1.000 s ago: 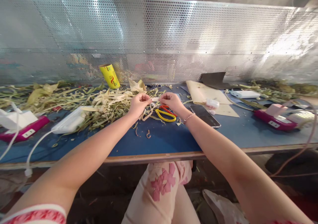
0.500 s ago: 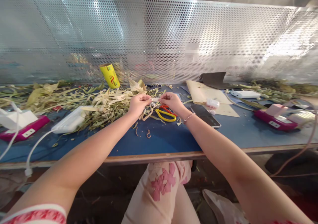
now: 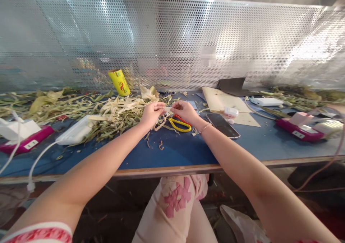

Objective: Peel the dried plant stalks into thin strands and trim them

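Between my two hands a short pale strip (image 3: 168,109), like dried husk, is stretched level above the table. My left hand (image 3: 152,113) pinches its left end with fingers closed. The other end sits between the thumb and fingers of my right hand (image 3: 184,110), which has a bracelet at the wrist. Just below the hands lie scissors with yellow and red handles (image 3: 180,125); their blades are hidden. A heap of dried, shredded husk (image 3: 121,115) spreads out beside and behind my left hand.
A phone (image 3: 223,125), a small white-lidded jar (image 3: 231,112) and cardboard sheets (image 3: 223,99) lie to the right. A yellow tube (image 3: 119,82) stands at the back before a perforated metal screen (image 3: 183,38). White power banks, cables and magenta power strips (image 3: 29,142) flank both sides.
My hands stay almost in place, with only slight shifts of the fingers around the pale strip. Nothing else has visibly moved.
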Demonstrator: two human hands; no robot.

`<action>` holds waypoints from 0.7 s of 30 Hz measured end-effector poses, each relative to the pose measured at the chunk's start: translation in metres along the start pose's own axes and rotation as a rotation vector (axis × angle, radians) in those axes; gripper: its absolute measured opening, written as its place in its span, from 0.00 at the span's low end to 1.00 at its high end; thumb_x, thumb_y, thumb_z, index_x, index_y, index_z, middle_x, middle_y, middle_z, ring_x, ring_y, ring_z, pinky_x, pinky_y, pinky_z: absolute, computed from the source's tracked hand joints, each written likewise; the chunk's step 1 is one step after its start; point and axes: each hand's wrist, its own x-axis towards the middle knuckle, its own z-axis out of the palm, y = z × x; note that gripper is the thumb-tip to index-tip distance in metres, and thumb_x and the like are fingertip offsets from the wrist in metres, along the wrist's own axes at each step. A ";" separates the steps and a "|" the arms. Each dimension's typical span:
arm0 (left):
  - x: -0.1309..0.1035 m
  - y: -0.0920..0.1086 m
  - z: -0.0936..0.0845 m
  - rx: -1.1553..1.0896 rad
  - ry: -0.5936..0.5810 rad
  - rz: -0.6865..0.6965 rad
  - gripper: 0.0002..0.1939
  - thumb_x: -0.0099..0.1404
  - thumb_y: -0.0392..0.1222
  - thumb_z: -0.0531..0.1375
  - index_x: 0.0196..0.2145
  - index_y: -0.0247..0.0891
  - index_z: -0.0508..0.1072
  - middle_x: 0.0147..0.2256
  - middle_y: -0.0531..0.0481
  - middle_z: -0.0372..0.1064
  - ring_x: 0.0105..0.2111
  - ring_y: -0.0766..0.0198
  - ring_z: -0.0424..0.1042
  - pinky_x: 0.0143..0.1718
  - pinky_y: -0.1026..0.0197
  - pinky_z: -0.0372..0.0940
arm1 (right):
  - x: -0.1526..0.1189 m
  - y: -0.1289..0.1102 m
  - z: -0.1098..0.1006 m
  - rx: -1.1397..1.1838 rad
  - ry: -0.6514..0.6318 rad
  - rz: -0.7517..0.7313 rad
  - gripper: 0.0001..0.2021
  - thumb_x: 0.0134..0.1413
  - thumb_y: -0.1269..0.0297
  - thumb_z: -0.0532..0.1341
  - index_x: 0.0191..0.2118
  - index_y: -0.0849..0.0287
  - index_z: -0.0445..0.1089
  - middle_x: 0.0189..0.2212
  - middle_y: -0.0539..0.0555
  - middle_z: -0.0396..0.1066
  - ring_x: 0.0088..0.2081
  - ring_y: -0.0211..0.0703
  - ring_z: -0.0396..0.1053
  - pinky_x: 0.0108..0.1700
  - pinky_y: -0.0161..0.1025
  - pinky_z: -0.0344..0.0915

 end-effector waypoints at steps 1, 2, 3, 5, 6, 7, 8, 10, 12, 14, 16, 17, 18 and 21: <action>0.000 0.000 0.000 -0.004 -0.007 0.005 0.09 0.52 0.26 0.57 0.32 0.33 0.70 0.26 0.51 0.72 0.26 0.68 0.71 0.38 0.58 0.68 | -0.001 0.000 0.001 -0.034 0.021 -0.053 0.07 0.42 0.63 0.61 0.29 0.60 0.67 0.26 0.51 0.66 0.28 0.36 0.63 0.31 0.36 0.62; 0.000 -0.001 0.000 -0.009 -0.020 0.014 0.10 0.52 0.26 0.56 0.33 0.33 0.70 0.25 0.51 0.72 0.26 0.67 0.71 0.39 0.57 0.68 | -0.001 -0.001 0.002 -0.070 0.040 -0.115 0.09 0.42 0.62 0.62 0.31 0.60 0.67 0.29 0.52 0.67 0.30 0.38 0.64 0.32 0.37 0.63; 0.001 -0.002 0.000 -0.015 -0.039 0.025 0.10 0.52 0.26 0.56 0.34 0.33 0.70 0.26 0.51 0.72 0.26 0.67 0.72 0.39 0.56 0.67 | -0.002 -0.002 0.002 -0.106 0.052 -0.181 0.10 0.43 0.61 0.62 0.33 0.59 0.68 0.32 0.54 0.67 0.33 0.40 0.65 0.33 0.38 0.64; 0.002 -0.005 0.000 -0.021 -0.080 0.045 0.12 0.52 0.26 0.57 0.35 0.33 0.69 0.26 0.51 0.72 0.28 0.65 0.72 0.40 0.56 0.67 | -0.004 -0.005 0.003 -0.170 0.056 -0.298 0.11 0.46 0.60 0.62 0.37 0.58 0.69 0.36 0.56 0.66 0.37 0.42 0.65 0.36 0.40 0.65; 0.003 -0.007 0.001 -0.020 -0.100 0.053 0.13 0.51 0.26 0.57 0.36 0.33 0.69 0.26 0.51 0.72 0.28 0.65 0.72 0.41 0.56 0.66 | -0.005 -0.006 0.004 -0.191 0.048 -0.343 0.11 0.48 0.60 0.61 0.38 0.57 0.70 0.36 0.56 0.66 0.39 0.43 0.65 0.38 0.41 0.66; 0.003 -0.009 0.001 -0.021 -0.120 0.058 0.14 0.51 0.26 0.57 0.37 0.33 0.69 0.26 0.51 0.72 0.28 0.65 0.72 0.41 0.55 0.66 | -0.005 -0.007 0.004 -0.205 0.040 -0.377 0.10 0.49 0.61 0.60 0.38 0.57 0.70 0.36 0.56 0.65 0.40 0.43 0.65 0.40 0.41 0.65; 0.003 -0.010 0.002 -0.026 -0.140 0.057 0.15 0.51 0.26 0.57 0.39 0.33 0.68 0.26 0.51 0.72 0.28 0.65 0.72 0.41 0.55 0.66 | -0.006 -0.008 0.005 -0.212 0.033 -0.397 0.10 0.50 0.61 0.59 0.39 0.56 0.70 0.36 0.56 0.65 0.40 0.43 0.65 0.41 0.42 0.65; 0.002 -0.011 0.005 -0.059 -0.174 0.037 0.18 0.51 0.26 0.57 0.41 0.33 0.67 0.26 0.51 0.72 0.29 0.64 0.73 0.41 0.55 0.66 | -0.006 -0.007 0.006 -0.206 0.034 -0.399 0.09 0.51 0.62 0.58 0.39 0.56 0.71 0.36 0.56 0.65 0.40 0.42 0.65 0.40 0.41 0.66; 0.000 -0.010 0.007 -0.116 -0.197 0.003 0.21 0.50 0.26 0.58 0.43 0.33 0.65 0.26 0.52 0.72 0.29 0.65 0.73 0.41 0.56 0.66 | -0.005 -0.007 0.006 -0.186 0.043 -0.376 0.09 0.50 0.63 0.59 0.39 0.56 0.70 0.36 0.55 0.64 0.39 0.41 0.65 0.39 0.40 0.66; -0.003 -0.007 0.008 -0.170 -0.195 -0.024 0.22 0.50 0.25 0.58 0.44 0.34 0.64 0.24 0.54 0.71 0.27 0.66 0.73 0.40 0.57 0.67 | -0.005 -0.006 0.005 -0.163 0.051 -0.354 0.09 0.49 0.63 0.60 0.38 0.57 0.70 0.36 0.55 0.64 0.38 0.41 0.65 0.38 0.39 0.66; -0.005 -0.004 0.009 -0.218 -0.176 -0.043 0.21 0.50 0.24 0.58 0.43 0.34 0.64 0.24 0.55 0.71 0.26 0.68 0.72 0.39 0.58 0.67 | -0.005 -0.007 0.004 -0.147 0.043 -0.340 0.08 0.49 0.63 0.60 0.37 0.57 0.70 0.35 0.54 0.65 0.37 0.40 0.65 0.38 0.39 0.66; -0.006 -0.003 0.009 -0.240 -0.161 -0.056 0.21 0.50 0.24 0.58 0.43 0.34 0.64 0.24 0.55 0.71 0.25 0.68 0.72 0.39 0.59 0.67 | -0.005 -0.007 0.003 -0.142 0.035 -0.337 0.09 0.48 0.63 0.60 0.37 0.57 0.70 0.35 0.54 0.65 0.38 0.40 0.65 0.38 0.39 0.66; -0.006 -0.001 0.009 -0.261 -0.146 -0.071 0.21 0.50 0.24 0.58 0.43 0.34 0.64 0.24 0.54 0.71 0.25 0.69 0.72 0.39 0.59 0.67 | -0.005 -0.007 0.003 -0.139 0.027 -0.335 0.09 0.48 0.64 0.61 0.37 0.57 0.70 0.35 0.54 0.65 0.38 0.40 0.65 0.38 0.39 0.66; -0.008 0.004 0.009 -0.312 -0.119 -0.123 0.19 0.51 0.24 0.58 0.41 0.33 0.64 0.24 0.53 0.71 0.26 0.69 0.72 0.39 0.59 0.67 | -0.004 -0.007 0.003 -0.125 0.014 -0.325 0.10 0.46 0.65 0.62 0.37 0.57 0.69 0.35 0.54 0.65 0.38 0.40 0.65 0.39 0.40 0.66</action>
